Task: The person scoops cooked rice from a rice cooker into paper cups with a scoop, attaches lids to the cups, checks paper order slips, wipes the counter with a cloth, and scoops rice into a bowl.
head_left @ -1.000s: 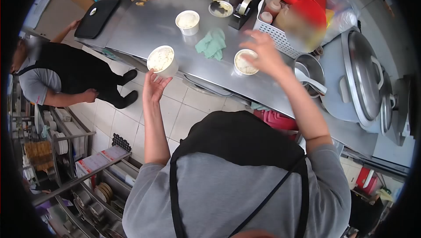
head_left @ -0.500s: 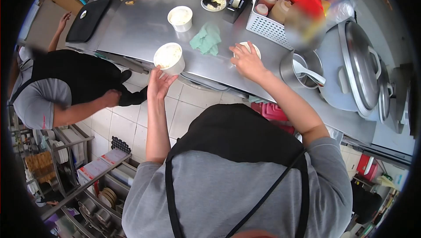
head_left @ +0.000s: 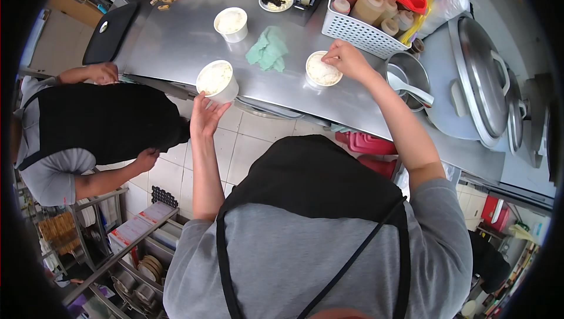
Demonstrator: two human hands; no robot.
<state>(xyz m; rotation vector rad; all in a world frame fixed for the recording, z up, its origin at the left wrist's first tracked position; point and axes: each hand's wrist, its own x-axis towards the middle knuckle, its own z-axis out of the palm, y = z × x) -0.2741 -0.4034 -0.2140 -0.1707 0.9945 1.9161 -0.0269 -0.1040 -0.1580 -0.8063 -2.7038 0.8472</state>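
Note:
My left hand (head_left: pixel 207 117) supports a white paper bowl of rice (head_left: pixel 217 82) from below, at the counter's front edge. To the right, my right hand (head_left: pixel 345 59) has its fingers pinched over the rim of another bowl of rice (head_left: pixel 322 69) standing on the counter; whatever is between the fingertips is too small to tell. A third rice bowl (head_left: pixel 231 24) stands farther back. Between the bowls lies a crumpled green cloth (head_left: pixel 268 49).
A white basket of sauce bottles (head_left: pixel 358 36) and a metal pot with a ladle (head_left: pixel 408 78) stand right, near a large lidded cooker (head_left: pixel 483 72). A co-worker (head_left: pixel 106 122) stands at left by a black tray (head_left: pixel 110 35).
My right hand has gone from spread over the right bowl to pinched at its rim. My left hand still supports its bowl. The co-worker has come closer to the counter.

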